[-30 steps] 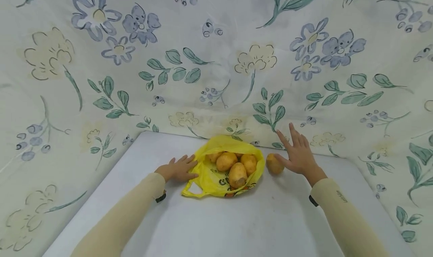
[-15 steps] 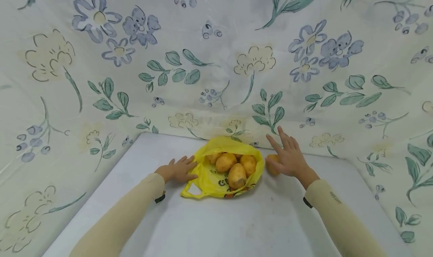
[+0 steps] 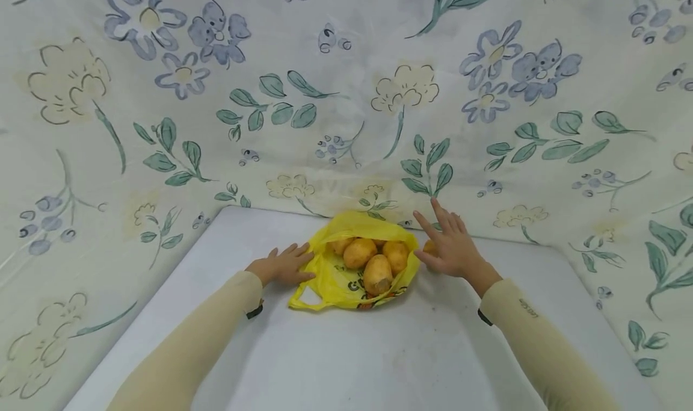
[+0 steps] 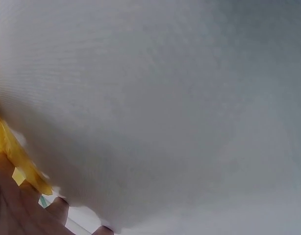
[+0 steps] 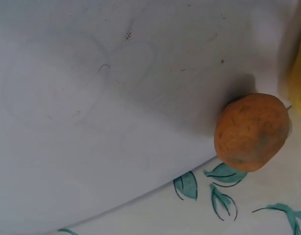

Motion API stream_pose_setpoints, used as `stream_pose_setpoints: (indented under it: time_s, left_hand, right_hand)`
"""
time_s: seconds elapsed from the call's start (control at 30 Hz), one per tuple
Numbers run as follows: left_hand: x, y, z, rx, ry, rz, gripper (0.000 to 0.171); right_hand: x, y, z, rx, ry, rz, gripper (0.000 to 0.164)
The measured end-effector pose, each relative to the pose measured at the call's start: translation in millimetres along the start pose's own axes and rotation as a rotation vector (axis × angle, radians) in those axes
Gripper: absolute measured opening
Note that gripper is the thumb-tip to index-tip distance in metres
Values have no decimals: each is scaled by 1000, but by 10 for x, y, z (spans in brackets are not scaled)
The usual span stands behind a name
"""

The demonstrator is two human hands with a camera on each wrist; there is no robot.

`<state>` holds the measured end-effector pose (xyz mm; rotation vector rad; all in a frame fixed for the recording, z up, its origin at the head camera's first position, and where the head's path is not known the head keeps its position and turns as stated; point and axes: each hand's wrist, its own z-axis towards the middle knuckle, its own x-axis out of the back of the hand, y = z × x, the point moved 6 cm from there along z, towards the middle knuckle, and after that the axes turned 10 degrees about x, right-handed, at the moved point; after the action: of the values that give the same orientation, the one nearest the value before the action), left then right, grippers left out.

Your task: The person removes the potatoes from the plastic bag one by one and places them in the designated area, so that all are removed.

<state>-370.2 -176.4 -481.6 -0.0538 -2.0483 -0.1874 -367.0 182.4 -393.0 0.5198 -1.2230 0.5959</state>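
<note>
Plainly, the left hand (image 3: 283, 265) rests on the left side of a yellow bag (image 3: 329, 278), fingers straight and gripping nothing; the plastic looks thin and slack, best lifted by its rim. The potatoes (image 3: 378, 274) inside should be firm and weighty. Farther back on the counter (image 3: 346, 357), the right hand (image 3: 453, 251), fingers spread, partly covers a loose potato (image 5: 252, 132), best held round its middle; contact I cannot quite tell.

From the near side, the head view looks forward and down across the desk (image 3: 346, 357). Much closer in, the left wrist view shares the yellow plastic bag (image 3: 329, 281) with it; the right wrist view, facing the far edge, shares the loose potato (image 5: 252, 132).
</note>
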Motion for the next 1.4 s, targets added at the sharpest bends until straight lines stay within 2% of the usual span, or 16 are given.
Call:
stream_pose_setpoints:
  time_s: [0.33,0.6,0.83,1.17,1.27,1.4]
  left_hand:
    - [-43,19,-53,-7,-12,-15,74]
    - [-57,-19,-47,-2,2,-12,73]
    - [-40,-21,-41,-4,3,-18,74]
    - [-23,-7,-62,4,-11,-18,74]
    - [-25,-7,-54,4,-3,-7,74]
    - [-16,-3,-37,-4,9,-4,74]
  right_hand:
    - [-105,-149,31,60,-1,-19,81]
    - [-186,-323,100,96,-50,-10,82]
    - [-200,-501,159,171,-58,-20,81]
    - [-214,-699,182,210,-79,-10,79]
    - [-227,-746,190,230,-59,-17,79]
    - [-262,-789,197,231,-78,-15,79]
